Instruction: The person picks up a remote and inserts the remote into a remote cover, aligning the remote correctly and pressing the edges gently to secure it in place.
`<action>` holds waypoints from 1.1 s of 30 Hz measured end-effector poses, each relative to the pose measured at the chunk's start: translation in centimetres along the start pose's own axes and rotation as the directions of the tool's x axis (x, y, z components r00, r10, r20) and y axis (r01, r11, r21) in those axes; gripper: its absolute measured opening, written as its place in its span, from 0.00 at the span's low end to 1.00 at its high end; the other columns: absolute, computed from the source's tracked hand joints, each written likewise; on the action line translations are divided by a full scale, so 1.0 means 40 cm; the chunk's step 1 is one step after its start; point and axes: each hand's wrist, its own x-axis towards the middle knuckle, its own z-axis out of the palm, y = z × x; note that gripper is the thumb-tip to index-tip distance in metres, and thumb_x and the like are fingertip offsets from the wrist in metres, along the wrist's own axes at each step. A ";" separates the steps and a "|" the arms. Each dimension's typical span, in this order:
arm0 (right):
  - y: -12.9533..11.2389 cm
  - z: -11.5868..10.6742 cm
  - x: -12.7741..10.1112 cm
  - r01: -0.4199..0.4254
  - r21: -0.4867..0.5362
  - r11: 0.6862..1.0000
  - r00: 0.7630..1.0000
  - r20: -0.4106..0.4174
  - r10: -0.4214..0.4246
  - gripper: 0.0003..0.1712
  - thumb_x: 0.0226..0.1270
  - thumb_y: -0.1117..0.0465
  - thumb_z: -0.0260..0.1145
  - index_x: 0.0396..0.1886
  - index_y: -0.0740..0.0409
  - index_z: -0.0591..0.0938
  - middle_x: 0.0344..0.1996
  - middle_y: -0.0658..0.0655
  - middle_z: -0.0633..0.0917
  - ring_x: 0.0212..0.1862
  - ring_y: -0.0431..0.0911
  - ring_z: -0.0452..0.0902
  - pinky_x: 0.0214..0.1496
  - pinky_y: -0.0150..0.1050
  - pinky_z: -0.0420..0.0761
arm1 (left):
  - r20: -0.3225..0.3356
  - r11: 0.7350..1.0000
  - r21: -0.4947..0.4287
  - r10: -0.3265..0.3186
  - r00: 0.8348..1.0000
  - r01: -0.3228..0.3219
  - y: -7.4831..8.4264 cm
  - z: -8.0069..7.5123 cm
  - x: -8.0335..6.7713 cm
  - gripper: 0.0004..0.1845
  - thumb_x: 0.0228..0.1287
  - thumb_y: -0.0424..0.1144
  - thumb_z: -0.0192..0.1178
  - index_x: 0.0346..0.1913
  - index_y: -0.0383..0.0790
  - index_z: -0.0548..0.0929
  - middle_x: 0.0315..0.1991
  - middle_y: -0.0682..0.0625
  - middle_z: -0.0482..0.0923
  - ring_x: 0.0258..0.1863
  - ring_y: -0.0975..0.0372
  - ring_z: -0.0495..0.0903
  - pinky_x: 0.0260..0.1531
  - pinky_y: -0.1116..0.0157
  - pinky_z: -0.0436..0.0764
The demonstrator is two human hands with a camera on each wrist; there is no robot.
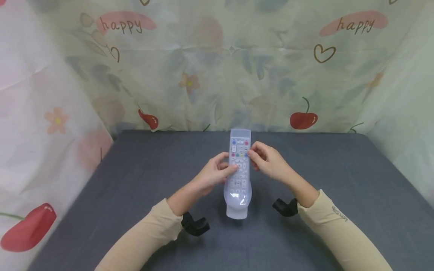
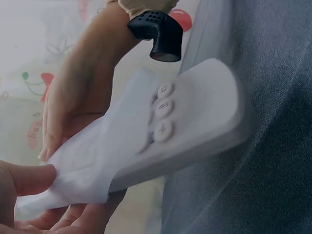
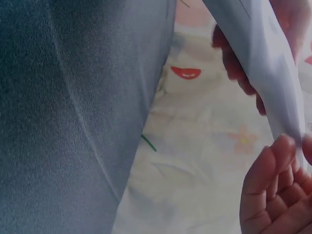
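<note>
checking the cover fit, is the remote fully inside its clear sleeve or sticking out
Partly in. In the head view the clear cover wraps the remote; the left wrist view shows its lower end bare, the cover bunched.

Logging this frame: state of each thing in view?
remote control: lifted off the table, inside a translucent sleeve, buttons up
silicone sleeve: on the remote, loose at the near end
left hand: grips the remote's left edge
right hand: pinches the right edge
table: covered in dark grey cloth
</note>
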 end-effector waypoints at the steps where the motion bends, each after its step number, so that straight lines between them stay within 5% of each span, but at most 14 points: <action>1: 0.001 -0.002 -0.001 0.006 -0.005 1.000 1.000 0.010 -0.006 0.10 0.71 0.60 0.54 0.33 0.64 0.72 0.20 0.55 0.73 0.21 0.44 0.71 0.25 0.34 0.74 | 0.010 1.000 0.006 0.004 1.000 -0.004 0.000 0.000 -0.001 0.21 0.68 0.37 0.53 0.62 0.41 0.67 0.52 0.36 0.78 0.44 0.58 0.80 0.39 0.63 0.80; 9: 0.000 -0.004 -0.005 0.078 -0.006 0.997 0.997 -0.004 -0.078 0.10 0.70 0.62 0.56 0.31 0.64 0.73 0.17 0.55 0.71 0.18 0.40 0.66 0.20 0.33 0.69 | -0.007 0.999 0.001 0.043 0.999 -0.043 -0.004 0.008 -0.001 0.20 0.70 0.40 0.52 0.61 0.39 0.68 0.55 0.38 0.76 0.51 0.55 0.78 0.47 0.53 0.79; 18: -0.014 0.015 -0.008 0.146 -0.094 0.985 0.986 -0.062 -0.152 0.07 0.68 0.64 0.57 0.30 0.62 0.75 0.17 0.52 0.68 0.17 0.39 0.60 0.20 0.31 0.63 | -0.195 0.995 -0.009 0.100 0.976 -0.103 0.002 0.029 0.004 0.14 0.69 0.37 0.52 0.50 0.30 0.75 0.47 0.35 0.80 0.32 0.65 0.78 0.32 0.66 0.79; 33: -0.018 0.039 -0.020 0.173 -0.175 0.969 0.982 -0.045 -0.183 0.05 0.67 0.66 0.58 0.30 0.61 0.74 0.17 0.51 0.69 0.19 0.38 0.61 0.21 0.30 0.63 | -0.330 0.995 -0.088 0.020 0.944 -0.052 0.005 0.047 0.013 0.14 0.68 0.36 0.53 0.50 0.28 0.76 0.46 0.34 0.80 0.28 0.66 0.77 0.33 0.67 0.80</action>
